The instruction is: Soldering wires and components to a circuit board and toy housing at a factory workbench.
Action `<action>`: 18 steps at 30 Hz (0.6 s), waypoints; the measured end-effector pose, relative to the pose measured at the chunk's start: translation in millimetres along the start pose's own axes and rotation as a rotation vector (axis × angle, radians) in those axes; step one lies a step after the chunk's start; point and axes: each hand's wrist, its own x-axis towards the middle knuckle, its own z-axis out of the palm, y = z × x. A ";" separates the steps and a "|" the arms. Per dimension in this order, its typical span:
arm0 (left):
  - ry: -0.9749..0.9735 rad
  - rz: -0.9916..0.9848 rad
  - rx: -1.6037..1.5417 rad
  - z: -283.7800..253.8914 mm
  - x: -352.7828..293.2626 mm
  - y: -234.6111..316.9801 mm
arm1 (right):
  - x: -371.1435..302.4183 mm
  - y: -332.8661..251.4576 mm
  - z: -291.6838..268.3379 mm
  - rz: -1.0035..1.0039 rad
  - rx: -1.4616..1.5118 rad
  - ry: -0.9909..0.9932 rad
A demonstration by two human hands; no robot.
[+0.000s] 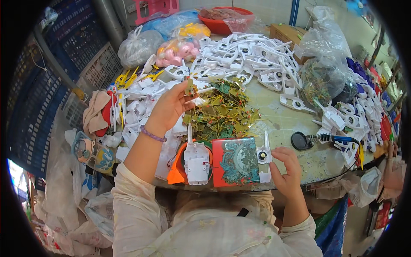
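Observation:
My left hand (169,107) is raised over the pile, its fingers closed on a small circuit board (189,88). Below it lies a heap of green-brown circuit boards (224,109) with yellow wires. My right hand (287,170) is low at the right, thumb and fingers apart, fingertips at the right edge of a white plastic shell (264,166) with a round black-and-gold piece in it. That shell lies against a red box (217,165) with a worn green top. Left of the box, a white plastic housing (197,165) rests on an orange holder (176,173).
A soldering iron (338,138) rests in its stand at the right, its cable at the table edge. White shells (252,55) are heaped at the back. A clear bag of boards (321,81), a red basin (224,25) and a water bottle (96,154) stand around the table.

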 end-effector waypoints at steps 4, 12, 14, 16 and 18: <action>-0.136 0.077 0.208 13.1 -15.9 11.1 | 15.2 -5.9 1.9 -0.035 0.008 -0.016; -0.012 -0.316 0.405 -17.7 -5.3 -17.5 | 38.7 -21.6 14.7 -0.090 0.086 -0.250; 0.034 -0.309 0.356 -20.3 -7.1 -18.9 | 39.0 -20.7 16.6 -0.136 0.064 -0.243; 0.109 -0.262 0.520 -21.3 -5.2 -20.2 | 40.6 -21.7 18.3 -0.188 0.044 -0.235; 0.150 -0.154 0.666 -23.7 -7.3 -17.9 | 40.9 -24.5 18.2 -0.175 0.044 -0.246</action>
